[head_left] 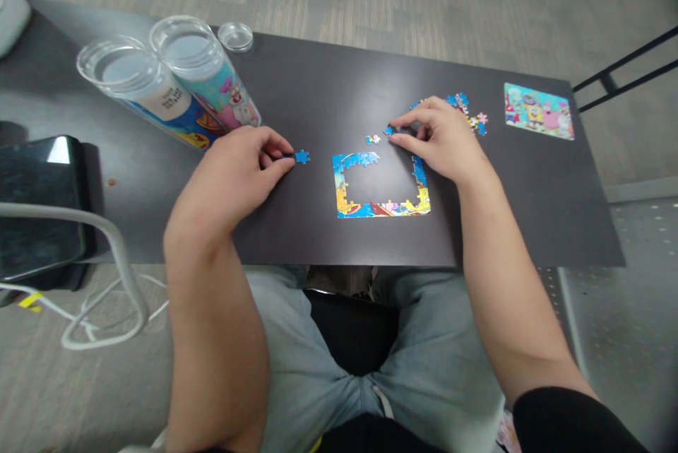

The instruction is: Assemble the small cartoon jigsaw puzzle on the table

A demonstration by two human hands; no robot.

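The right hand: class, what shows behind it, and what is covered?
Loose puzzle pieces peek out on both sides of the right hand. Whatever lies directly beneath it is covered and cannot be seen.

This looks like an office or a similar workroom. The best sign is the grey-beige carpet [339, 4] at twelve o'clock, its short streaks laid in blocks like commercial carpet tiles. A plain, dark, narrow tabletop [296, 230] runs from nine to three, much like office furniture. At nine o'clock lies a glossy black device [39, 209], with a thick white cable [124, 273] between eight and nine. The jigsaw puzzle [383, 210] near the clock's centre would suit a home too, so the kind of room stays uncertain.
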